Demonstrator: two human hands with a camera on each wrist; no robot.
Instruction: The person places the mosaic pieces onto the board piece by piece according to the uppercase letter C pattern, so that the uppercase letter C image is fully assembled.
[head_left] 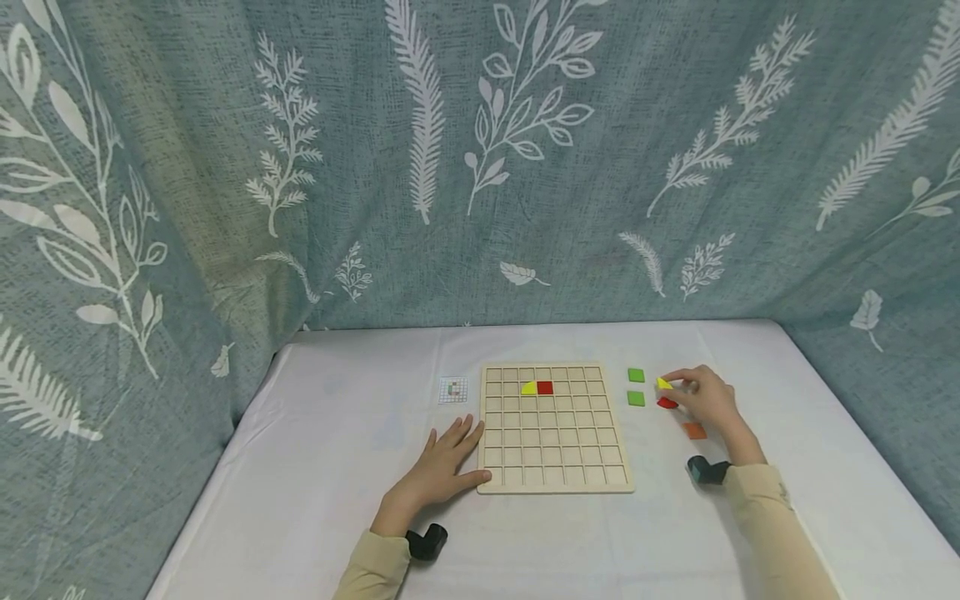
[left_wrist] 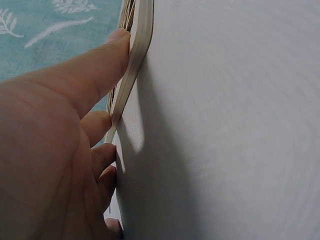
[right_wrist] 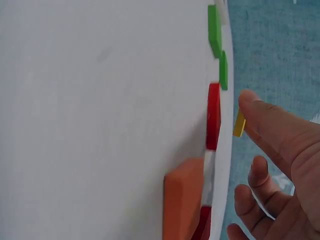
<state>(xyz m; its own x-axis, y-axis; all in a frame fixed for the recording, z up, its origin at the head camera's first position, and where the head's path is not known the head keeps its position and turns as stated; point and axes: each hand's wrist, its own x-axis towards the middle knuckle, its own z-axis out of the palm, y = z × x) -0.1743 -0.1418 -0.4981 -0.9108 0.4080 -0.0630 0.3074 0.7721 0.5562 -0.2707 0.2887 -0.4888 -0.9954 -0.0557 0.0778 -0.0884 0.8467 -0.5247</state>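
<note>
A pale wooden grid board [head_left: 553, 475] lies on the white table, with a yellow piece [head_left: 528, 388] and a red piece [head_left: 545, 387] side by side in its second row. My left hand [head_left: 447, 462] lies flat beside the board's left edge, thumb against the board edge [left_wrist: 136, 60]. My right hand [head_left: 705, 397] pinches a small yellow piece [head_left: 663, 384] [right_wrist: 239, 124] just above the table, right of the board. A red piece [head_left: 667, 403] [right_wrist: 213, 116] lies under that hand. Two green squares [head_left: 636, 387] [right_wrist: 216, 35] and an orange square [head_left: 695, 431] [right_wrist: 183, 200] lie nearby.
A small pattern card [head_left: 453, 390] lies left of the board. A leaf-print teal curtain [head_left: 480, 167] surrounds the white table [head_left: 337, 517] at the back and sides. Dark wrist-camera mounts sit at both sleeves.
</note>
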